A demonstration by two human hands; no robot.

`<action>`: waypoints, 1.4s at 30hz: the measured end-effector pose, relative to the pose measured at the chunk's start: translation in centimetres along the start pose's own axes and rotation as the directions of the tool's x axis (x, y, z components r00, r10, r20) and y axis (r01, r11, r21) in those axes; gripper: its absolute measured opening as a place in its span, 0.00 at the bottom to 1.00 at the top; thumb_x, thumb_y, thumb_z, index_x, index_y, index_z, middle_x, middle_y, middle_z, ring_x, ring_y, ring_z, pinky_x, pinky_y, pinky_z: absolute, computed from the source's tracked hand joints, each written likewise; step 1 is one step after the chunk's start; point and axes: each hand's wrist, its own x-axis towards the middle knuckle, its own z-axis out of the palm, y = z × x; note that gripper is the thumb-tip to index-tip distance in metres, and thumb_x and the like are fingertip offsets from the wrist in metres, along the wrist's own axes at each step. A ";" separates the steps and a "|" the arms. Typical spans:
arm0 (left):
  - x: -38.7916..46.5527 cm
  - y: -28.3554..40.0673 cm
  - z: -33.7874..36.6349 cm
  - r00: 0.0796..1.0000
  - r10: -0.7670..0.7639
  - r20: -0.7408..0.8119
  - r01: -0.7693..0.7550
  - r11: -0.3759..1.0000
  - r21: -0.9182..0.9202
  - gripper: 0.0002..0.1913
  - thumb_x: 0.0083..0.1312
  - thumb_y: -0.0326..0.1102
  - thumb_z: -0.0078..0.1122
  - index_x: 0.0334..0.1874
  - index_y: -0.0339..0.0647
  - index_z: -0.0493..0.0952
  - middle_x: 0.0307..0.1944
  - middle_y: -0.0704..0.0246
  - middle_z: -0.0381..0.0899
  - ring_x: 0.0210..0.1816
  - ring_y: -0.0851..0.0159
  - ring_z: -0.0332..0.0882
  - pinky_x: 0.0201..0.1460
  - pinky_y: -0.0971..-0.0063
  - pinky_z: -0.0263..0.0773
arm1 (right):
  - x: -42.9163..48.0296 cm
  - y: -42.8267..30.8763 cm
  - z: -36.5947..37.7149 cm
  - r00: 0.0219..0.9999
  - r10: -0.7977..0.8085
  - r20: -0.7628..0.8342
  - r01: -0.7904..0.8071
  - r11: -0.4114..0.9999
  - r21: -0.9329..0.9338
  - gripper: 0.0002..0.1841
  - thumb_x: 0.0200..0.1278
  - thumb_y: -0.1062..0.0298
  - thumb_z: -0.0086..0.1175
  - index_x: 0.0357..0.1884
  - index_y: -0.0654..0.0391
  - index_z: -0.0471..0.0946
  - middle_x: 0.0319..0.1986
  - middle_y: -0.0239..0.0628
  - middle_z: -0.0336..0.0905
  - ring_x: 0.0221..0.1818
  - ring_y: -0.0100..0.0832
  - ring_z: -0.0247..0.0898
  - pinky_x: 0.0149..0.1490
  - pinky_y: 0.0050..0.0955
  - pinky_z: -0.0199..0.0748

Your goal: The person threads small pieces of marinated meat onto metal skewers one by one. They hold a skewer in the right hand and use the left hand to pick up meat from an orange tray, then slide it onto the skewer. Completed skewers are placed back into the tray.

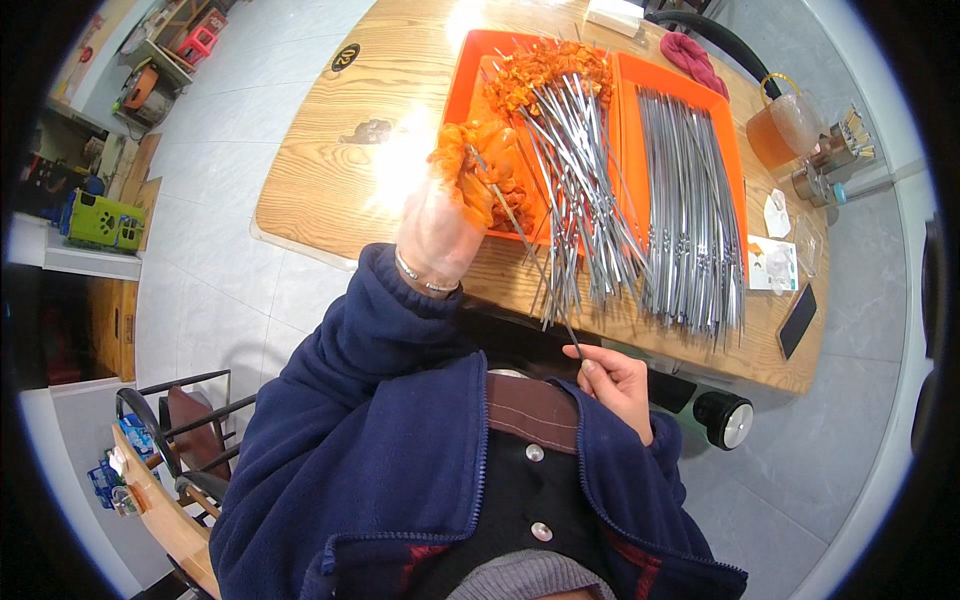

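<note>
My left hand [448, 214] wears a clear plastic glove, stained orange over the fingers. It holds a piece of orange marinated meat [499, 150] against the tip of a thin metal skewer [534, 259]. The bare fingers of my right hand [619, 384] pinch the skewer's lower end in front of my body. Beneath my left hand, loose marinated meat [517, 208] lies in an orange plastic tray [459, 94]. Farther back in that tray are several loaded meat skewers [559, 67], their metal shafts reaching over the near rim. How much meat this skewer carries is partly hidden.
A second orange tray [667, 71] holds many bare metal skewers [686, 217] that overhang its near rim. Along the table's right side are a pitcher of amber liquid [780, 131], a smartphone [798, 321] and a printed packet [772, 266]. A pink cloth [691, 61] lies behind.
</note>
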 end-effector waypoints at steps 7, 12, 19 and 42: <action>-0.3 0.5 0.0 0.997 0.042 -0.060 -0.042 0.999 0.005 0.17 0.77 0.26 0.46 0.65 0.29 0.69 0.56 0.60 0.80 0.56 0.62 0.79 0.59 0.71 0.74 | -0.1 -0.2 0.2 1.000 0.014 -0.007 -0.014 1.000 -0.006 0.15 0.74 0.77 0.48 0.57 0.69 0.80 0.22 0.23 0.70 0.23 0.14 0.57 0.29 0.16 0.53; 0.0 -0.1 -0.7 0.978 0.208 0.006 -0.170 0.781 0.600 0.17 0.82 0.41 0.41 0.59 0.35 0.72 0.50 0.67 0.79 0.50 0.68 0.76 0.54 0.74 0.72 | -0.1 -0.2 0.1 1.000 0.009 -0.002 -0.009 1.000 -0.006 0.15 0.74 0.78 0.48 0.57 0.69 0.80 0.23 0.24 0.71 0.24 0.14 0.58 0.29 0.17 0.55; 0.4 -0.4 -1.7 0.990 0.137 0.036 -0.137 0.991 0.001 0.14 0.77 0.26 0.46 0.62 0.30 0.70 0.48 0.61 0.79 0.47 0.64 0.79 0.50 0.74 0.75 | 0.1 0.8 -0.3 0.997 -0.070 -0.021 0.070 0.997 0.014 0.14 0.73 0.79 0.49 0.56 0.69 0.80 0.27 0.28 0.76 0.25 0.15 0.61 0.30 0.17 0.59; -1.4 -1.6 1.0 0.987 0.157 0.035 -0.158 0.987 0.035 0.16 0.73 0.25 0.38 0.56 0.31 0.74 0.49 0.64 0.81 0.45 0.66 0.81 0.49 0.70 0.77 | 0.0 0.7 0.9 1.000 -0.019 -0.005 0.019 0.999 0.041 0.14 0.74 0.80 0.47 0.56 0.71 0.80 0.23 0.22 0.70 0.24 0.13 0.56 0.29 0.17 0.53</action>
